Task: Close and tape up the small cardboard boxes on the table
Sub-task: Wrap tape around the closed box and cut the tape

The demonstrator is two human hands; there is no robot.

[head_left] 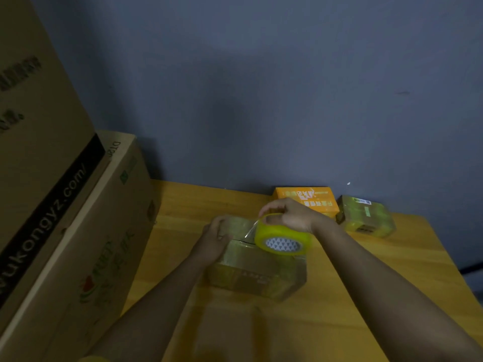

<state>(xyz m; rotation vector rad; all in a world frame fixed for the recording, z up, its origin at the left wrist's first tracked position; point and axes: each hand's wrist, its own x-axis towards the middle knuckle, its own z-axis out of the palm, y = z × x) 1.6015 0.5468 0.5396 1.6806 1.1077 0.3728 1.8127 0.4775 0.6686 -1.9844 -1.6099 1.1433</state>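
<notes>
A small cardboard box (257,273), glossy with clear tape, sits in the middle of the wooden table (392,283). My left hand (217,237) grips the box's far left top edge. My right hand (287,215) grips a yellowish roll of clear tape (283,237) from above, just over the box's right top. A strip of tape (249,229) stretches from the roll down and left onto the box top, near the left hand.
An orange printed box (311,201) and a taped cardboard box (366,216) stand at the back right by the blue wall. Two big cartons (65,205) are stacked at the left edge of the table.
</notes>
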